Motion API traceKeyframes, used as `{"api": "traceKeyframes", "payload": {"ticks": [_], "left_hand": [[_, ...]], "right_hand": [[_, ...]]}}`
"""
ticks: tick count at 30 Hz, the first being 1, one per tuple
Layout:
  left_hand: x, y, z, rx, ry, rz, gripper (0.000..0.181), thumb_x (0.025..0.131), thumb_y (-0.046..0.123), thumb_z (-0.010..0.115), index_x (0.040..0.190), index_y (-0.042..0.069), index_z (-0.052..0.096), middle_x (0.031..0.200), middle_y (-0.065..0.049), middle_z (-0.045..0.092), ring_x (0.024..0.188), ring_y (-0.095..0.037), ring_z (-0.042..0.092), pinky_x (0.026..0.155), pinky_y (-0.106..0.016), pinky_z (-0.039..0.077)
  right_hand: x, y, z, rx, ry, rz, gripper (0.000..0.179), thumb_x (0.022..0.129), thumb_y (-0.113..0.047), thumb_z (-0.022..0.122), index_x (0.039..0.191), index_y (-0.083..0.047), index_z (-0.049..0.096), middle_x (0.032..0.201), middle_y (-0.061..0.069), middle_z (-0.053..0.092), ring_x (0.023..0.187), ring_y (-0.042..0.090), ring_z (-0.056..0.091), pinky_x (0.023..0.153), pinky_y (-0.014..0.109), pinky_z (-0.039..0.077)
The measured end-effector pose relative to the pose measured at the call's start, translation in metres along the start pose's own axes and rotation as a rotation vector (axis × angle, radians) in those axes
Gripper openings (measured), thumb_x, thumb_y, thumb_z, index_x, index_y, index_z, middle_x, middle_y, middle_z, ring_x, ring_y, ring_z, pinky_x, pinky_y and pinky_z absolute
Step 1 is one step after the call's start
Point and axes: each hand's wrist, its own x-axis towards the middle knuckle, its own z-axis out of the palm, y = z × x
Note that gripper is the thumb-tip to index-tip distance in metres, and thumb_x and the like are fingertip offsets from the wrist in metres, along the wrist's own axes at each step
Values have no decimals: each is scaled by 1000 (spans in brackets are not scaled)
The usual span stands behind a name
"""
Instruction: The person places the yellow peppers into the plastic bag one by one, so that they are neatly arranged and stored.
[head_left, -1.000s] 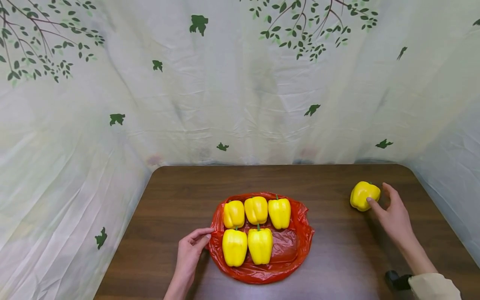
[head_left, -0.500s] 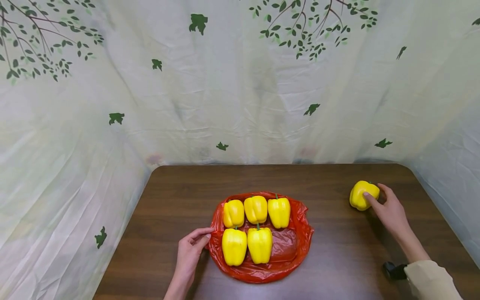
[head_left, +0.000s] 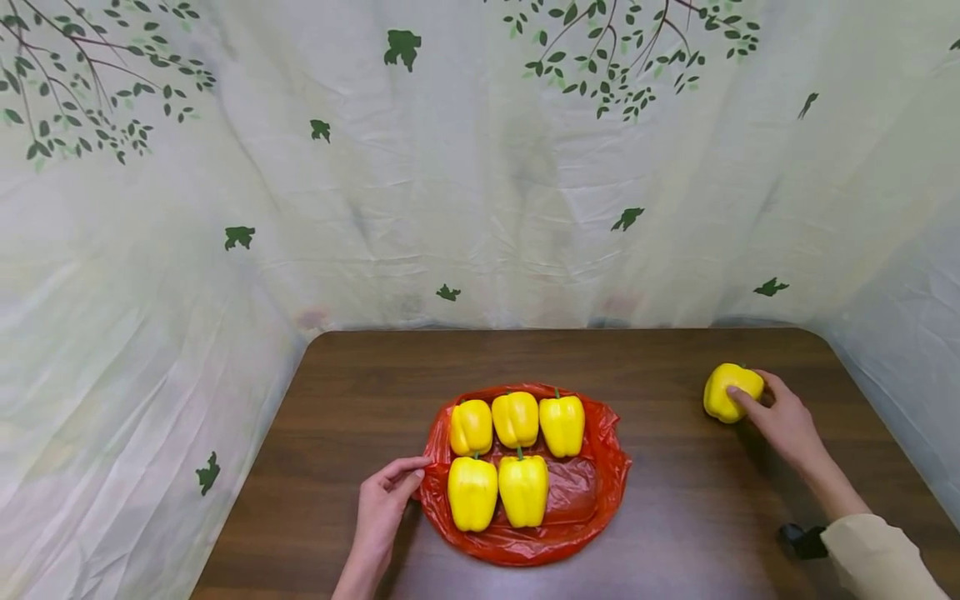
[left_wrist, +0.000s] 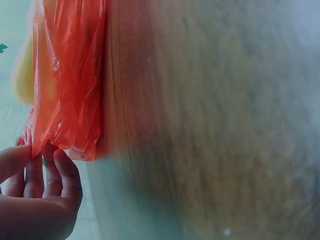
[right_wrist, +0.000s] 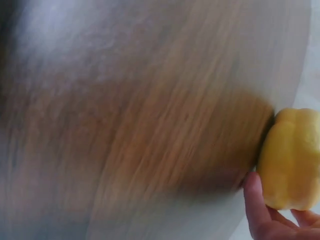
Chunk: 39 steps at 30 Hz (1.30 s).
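Note:
A red plastic bag [head_left: 573, 492], spread into a rounded shape with raised edges, lies on the table with several yellow bell peppers [head_left: 472, 493] in two rows on it. At its left edge my left hand [head_left: 381, 504] pinches the bag's rim between thumb and fingers; the left wrist view shows the thin red plastic [left_wrist: 70, 75] at those fingertips. Far to the right, my right hand [head_left: 783, 421] grips a separate yellow bell pepper [head_left: 723, 392], thumb on its near side and fingers behind. In the right wrist view this pepper [right_wrist: 292, 160] appears against the fingers, on or just over the table.
The brown wooden table [head_left: 360, 375] has rounded far corners. Pale curtains [head_left: 480, 167] printed with leaves hang behind it and at both sides. A black device [head_left: 802, 542] sits by the right wrist, next to a beige sleeve [head_left: 877, 554].
The right hand has closed in on the lone bell pepper, its thumb and fingers coming round it. The left hand keeps its pinch on the bag. The head view shifts slightly.

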Motion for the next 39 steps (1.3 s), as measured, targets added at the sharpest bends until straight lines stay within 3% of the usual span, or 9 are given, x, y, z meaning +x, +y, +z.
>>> {"api": "traceKeyframes", "payload": {"ticks": [5,18,22,25,28,30,33,36,39], "left_hand": [[0,0,0,8,1,-4,21,92,4,66,111,-1,72,104,-12,70,76,-18,62,70,-27,53],[0,4,1,19,-6,13,20,93,4,65,111,-1,72,103,-12,70,76,-18,63,70,-28,53],[0,5,1,43,2,22,18,93,4,65,108,0,73,103,-12,70,77,-19,63,70,-28,53],[0,5,0,44,1,26,18,93,4,65,109,0,73,104,-12,70,77,-20,63,70,-28,54],[0,5,0,37,-5,24,19,93,4,65,110,-1,73,105,-13,70,77,-19,63,70,-28,53],[-1,6,0,31,-7,17,20,93,4,65,111,-1,72,106,-13,70,77,-19,62,71,-28,53],[-1,5,0,29,-9,12,21,94,5,65,112,-1,72,107,-12,69,78,-18,62,71,-28,53],[-1,6,0,29,-6,10,21,94,5,65,112,-1,72,107,-12,69,78,-18,62,71,-28,53],[-1,6,0,30,-1,12,20,93,4,65,111,-1,72,105,-12,70,77,-18,62,71,-28,53]], "right_hand": [[-1,1,0,97,-23,2,83,100,-45,52,148,14,19,142,43,29,116,52,46,64,12,49],[-8,-3,2,137,5,40,82,100,-43,53,146,16,20,141,44,29,113,49,48,63,11,48],[-13,-3,3,165,12,42,81,100,-41,54,146,16,20,141,43,30,97,19,58,64,12,49],[-18,-4,4,203,23,23,78,100,-39,56,146,15,23,140,42,32,83,-8,50,65,13,50],[-23,-6,7,235,33,14,76,99,-38,57,146,14,26,141,40,32,81,-15,46,66,13,51],[-26,-6,9,234,33,13,76,99,-38,58,147,12,26,142,39,33,84,-11,48,67,13,51],[-32,-8,11,201,31,22,77,99,-40,57,148,10,26,143,39,33,98,12,57,67,11,49],[-36,-10,14,178,25,24,77,99,-41,57,149,8,26,143,39,33,112,39,51,66,8,46],[-40,-12,15,180,27,21,77,99,-40,56,150,8,26,144,38,33,117,46,45,66,7,45]]}}
